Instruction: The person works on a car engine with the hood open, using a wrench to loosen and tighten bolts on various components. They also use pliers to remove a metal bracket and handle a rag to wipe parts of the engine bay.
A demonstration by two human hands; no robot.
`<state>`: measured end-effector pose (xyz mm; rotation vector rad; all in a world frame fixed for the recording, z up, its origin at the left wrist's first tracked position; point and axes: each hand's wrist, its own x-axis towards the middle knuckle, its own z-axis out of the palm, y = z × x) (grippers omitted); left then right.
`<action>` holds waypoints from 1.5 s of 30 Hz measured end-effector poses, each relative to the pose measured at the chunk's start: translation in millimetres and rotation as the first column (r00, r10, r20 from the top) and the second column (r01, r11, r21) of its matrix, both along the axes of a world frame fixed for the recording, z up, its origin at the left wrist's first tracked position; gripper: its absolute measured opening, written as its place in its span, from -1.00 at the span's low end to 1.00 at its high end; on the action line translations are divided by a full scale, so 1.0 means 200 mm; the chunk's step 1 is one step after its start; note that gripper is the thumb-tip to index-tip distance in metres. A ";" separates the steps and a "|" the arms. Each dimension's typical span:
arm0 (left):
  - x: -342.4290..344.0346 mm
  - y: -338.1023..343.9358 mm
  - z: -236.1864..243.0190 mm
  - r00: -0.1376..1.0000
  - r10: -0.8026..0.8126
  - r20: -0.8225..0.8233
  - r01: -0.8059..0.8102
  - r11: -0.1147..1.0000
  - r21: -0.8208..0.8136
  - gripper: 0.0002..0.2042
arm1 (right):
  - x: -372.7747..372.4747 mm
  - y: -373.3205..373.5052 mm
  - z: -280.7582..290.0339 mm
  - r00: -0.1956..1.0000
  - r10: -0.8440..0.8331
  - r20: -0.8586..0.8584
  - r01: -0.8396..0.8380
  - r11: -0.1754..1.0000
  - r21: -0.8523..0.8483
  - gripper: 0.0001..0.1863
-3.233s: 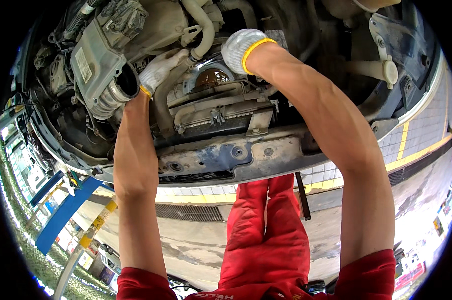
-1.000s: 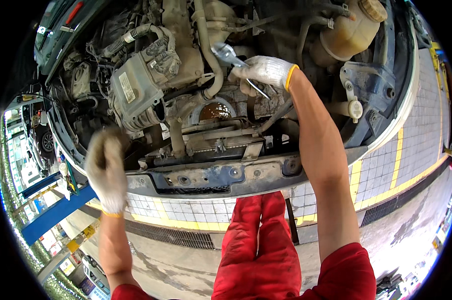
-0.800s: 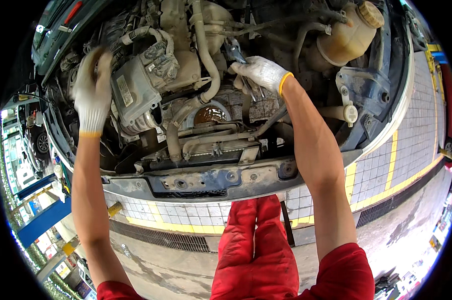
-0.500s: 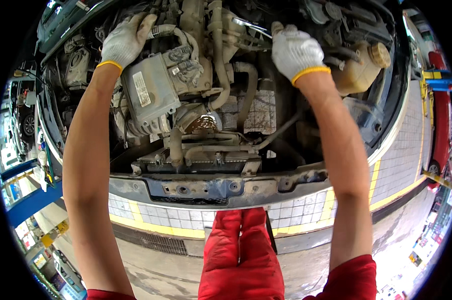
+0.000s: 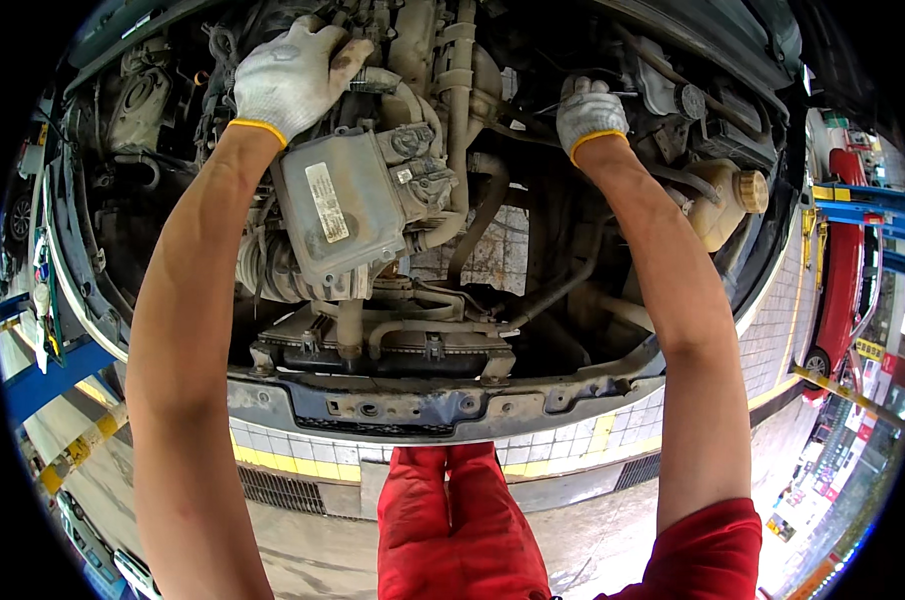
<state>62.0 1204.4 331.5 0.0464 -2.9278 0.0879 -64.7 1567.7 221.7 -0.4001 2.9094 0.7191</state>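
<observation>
while the right hand [image 5: 591, 112] reaches far into the engine bay [image 5: 618, 376], its gloved fingers look wrapped round a slim metal tool [image 5: 547, 107], which shows as a thin bar just left of the knuckles. such a fist would keep the tool from dropping into the gaps below. its working end is lost among dark parts, so its exact kind cannot be told. the left hand [image 5: 295, 80] lies over parts just beyond the grey air-filter housing [image 5: 368, 205], fingers bent, thumb side spread toward a ribbed pipe [image 5: 376, 79]; perhaps it steadies a leaning posture. whether it grips anything cannot be told, as the glove hides what is underneath. the housing sits at a slant, apparently because of how it fits against the engine, with a pale label [image 5: 327, 203] on top. nearer, the radiator [image 5: 403, 345] runs behind the front crossmember [image 5: 423, 408], presumably sheltered by it. to the right, a yellowed coolant tank [image 5: 713, 205] stands apart from both hands. the bay's far middle is cut off at the view's edge.
</observation>
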 end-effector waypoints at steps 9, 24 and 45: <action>0.02 -0.02 0.00 0.996 -0.029 -0.086 0.030 0.999 0.013 -0.58 | -0.02 -0.18 0.05 0.994 -0.110 0.018 0.111 0.986 -0.126 -0.43; -0.01 -0.02 -0.02 0.971 -0.137 -0.195 0.148 0.988 0.045 -0.70 | -0.01 -0.23 0.10 0.977 0.083 0.195 -0.172 0.849 0.500 -0.54; 0.02 -0.07 -0.06 0.975 -0.037 -0.220 0.058 0.994 0.089 -0.58 | -0.04 -0.25 0.35 0.940 0.177 0.293 -0.243 0.947 0.209 -0.73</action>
